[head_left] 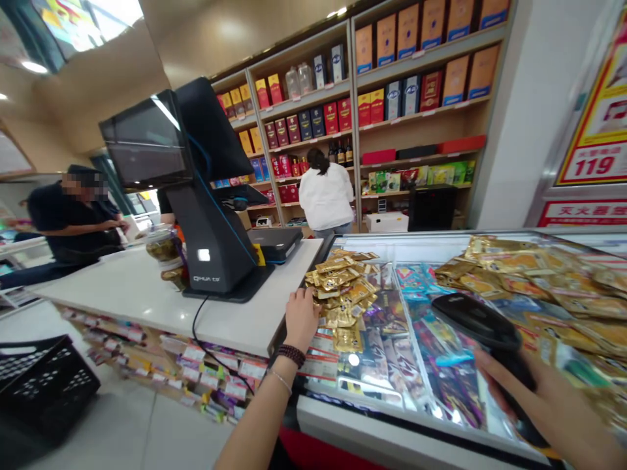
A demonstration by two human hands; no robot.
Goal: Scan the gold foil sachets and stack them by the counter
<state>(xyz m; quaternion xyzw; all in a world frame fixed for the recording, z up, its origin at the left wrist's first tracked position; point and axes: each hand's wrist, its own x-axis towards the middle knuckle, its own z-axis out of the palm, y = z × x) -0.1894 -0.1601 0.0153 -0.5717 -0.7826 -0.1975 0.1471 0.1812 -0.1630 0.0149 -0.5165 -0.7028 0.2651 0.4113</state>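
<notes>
Sachets (339, 279) heaped against left hand (300, 321); pinching one or not, cannot tell. Probably light, limp, slippery; best taken by sealed edge. Right hand (548, 385) clasps scanner (477, 321).

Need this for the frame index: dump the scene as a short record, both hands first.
left_hand: left hand, fingers at the edge of the smaller gold packet pile
right_hand: right hand, holding black handheld scanner
surface: glass-topped case
also_on_case: larger gold packet pile
left_side: white counter with black terminal
floor: black basket
background: person in white top, facing shelves
</notes>
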